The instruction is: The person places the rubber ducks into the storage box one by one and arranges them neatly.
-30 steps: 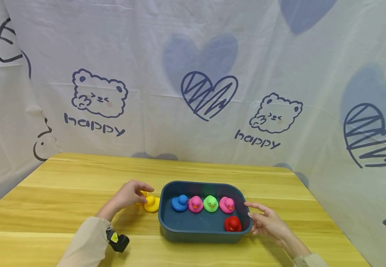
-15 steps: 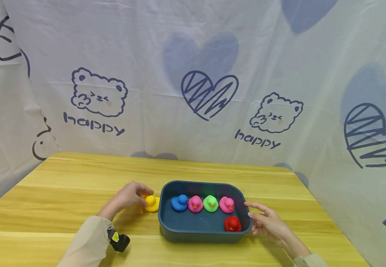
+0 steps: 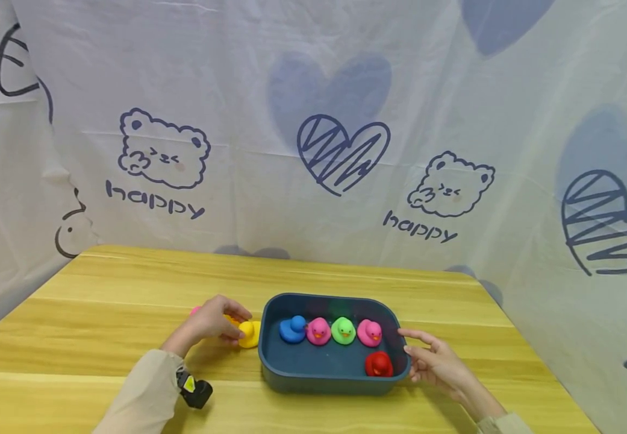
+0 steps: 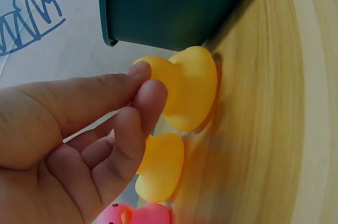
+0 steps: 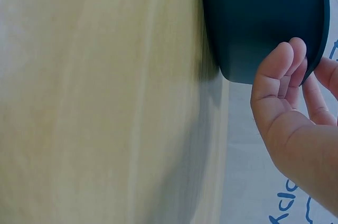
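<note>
A: What's L hand (image 3: 211, 319) doing?
B: Fingers are sitting narrow at the head of yellow duck (image 3: 249, 339); can't tell if they're gripping. Duck's resting on counter (image 3: 129, 289), just beside box (image 3: 326, 384)
A: And R hand (image 3: 439, 363)?
B: It's touching box's R end, fingers resting loosely apart. 5 ducks (image 3: 343, 331) are sitting inside; 2nd yellow duck (image 4: 162, 168) + pink duck (image 4: 145, 215) are sitting near L hand

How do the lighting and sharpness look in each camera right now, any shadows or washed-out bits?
Head view: fairly even light, the blue duck and tub reasonably clear, a soft shadow beside the left sleeve; left wrist view: turned sideways, a shadow edging the yellow duck nearest the tub; right wrist view: also sideways, table grain pale and soft, a long blurry-edged shadow across it.
</note>
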`<state>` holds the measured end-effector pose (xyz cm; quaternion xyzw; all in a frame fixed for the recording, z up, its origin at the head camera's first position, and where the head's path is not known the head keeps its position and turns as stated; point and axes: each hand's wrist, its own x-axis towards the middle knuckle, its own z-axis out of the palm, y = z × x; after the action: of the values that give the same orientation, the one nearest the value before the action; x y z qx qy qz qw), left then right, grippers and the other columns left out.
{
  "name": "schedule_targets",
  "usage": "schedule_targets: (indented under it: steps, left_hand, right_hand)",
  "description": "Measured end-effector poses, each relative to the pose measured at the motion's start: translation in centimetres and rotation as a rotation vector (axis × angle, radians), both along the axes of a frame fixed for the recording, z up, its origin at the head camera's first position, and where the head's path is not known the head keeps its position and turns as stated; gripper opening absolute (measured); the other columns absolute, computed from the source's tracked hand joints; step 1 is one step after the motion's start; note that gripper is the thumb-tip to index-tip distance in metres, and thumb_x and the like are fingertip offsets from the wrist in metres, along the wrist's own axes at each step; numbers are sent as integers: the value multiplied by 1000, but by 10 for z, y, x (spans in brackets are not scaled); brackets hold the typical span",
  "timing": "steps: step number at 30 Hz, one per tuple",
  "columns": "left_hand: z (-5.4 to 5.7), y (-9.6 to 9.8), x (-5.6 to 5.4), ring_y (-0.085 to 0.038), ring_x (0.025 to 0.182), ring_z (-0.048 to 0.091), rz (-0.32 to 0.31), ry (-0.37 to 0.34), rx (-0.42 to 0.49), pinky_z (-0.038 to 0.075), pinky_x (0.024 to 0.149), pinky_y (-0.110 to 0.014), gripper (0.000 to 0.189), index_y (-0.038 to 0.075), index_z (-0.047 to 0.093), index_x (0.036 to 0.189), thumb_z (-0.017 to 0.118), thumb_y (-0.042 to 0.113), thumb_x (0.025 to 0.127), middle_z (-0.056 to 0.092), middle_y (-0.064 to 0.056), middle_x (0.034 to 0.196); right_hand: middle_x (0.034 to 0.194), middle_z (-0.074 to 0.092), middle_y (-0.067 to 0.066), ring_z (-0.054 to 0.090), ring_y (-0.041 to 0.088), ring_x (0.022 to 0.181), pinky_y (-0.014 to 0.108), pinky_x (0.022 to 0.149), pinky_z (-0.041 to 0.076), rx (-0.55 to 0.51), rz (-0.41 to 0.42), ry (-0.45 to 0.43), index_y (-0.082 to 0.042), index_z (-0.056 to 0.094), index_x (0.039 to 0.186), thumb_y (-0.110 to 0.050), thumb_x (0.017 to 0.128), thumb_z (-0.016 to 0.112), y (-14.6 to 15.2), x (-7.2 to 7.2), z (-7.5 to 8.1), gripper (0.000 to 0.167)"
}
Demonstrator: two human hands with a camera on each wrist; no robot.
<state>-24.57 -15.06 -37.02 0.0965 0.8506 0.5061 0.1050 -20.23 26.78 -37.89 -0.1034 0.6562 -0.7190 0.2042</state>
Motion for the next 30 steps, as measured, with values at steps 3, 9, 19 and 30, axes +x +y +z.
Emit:
schedule_targets:
  steps: [3, 9, 19, 30]
  left_hand:
    - [1, 1, 2, -17, 53, 57, -12, -2, -27, 52, 53, -30, 34, -6, 63, 101, 69, -12, 69, 60, -12, 90]
    - [3, 1, 3, -15, 48, 55, -39, 19, -89, 50, 50, -28, 32, -4, 64, 101, 69, -9, 70, 60, -11, 89]
    - [9, -5, 6, -16, 52, 51, -176, 64, -98, 49, 52, -29, 26, -10, 60, 103, 63, -6, 77, 57, -9, 85]
    - [28, -3, 9, -18, 64, 51, -108, 154, -164, 45, 53, -28, 19, -3, 65, 90, 71, 1, 72, 58, -5, 79]
  right_hand:
    - [67, 57, 3, 55, 9, 57, 21, 55, 48, 0, -2, 3, -14, 51, 122, -7, 91, 49, 1, 0, 0, 31]
    - [67, 55, 3, 55, 10, 57, 21, 55, 48, -3, -16, -9, -15, 52, 120, -8, 91, 50, 1, 1, -1, 30]
    - [67, 57, 3, 55, 10, 58, 21, 55, 48, 8, -11, 1, -9, 46, 126, -7, 91, 48, 0, 1, -1, 34]
    - [71, 58, 3, 55, 9, 58, 21, 54, 47, 8, -10, 11, -6, 44, 128, -8, 91, 49, -2, 2, 1, 37]
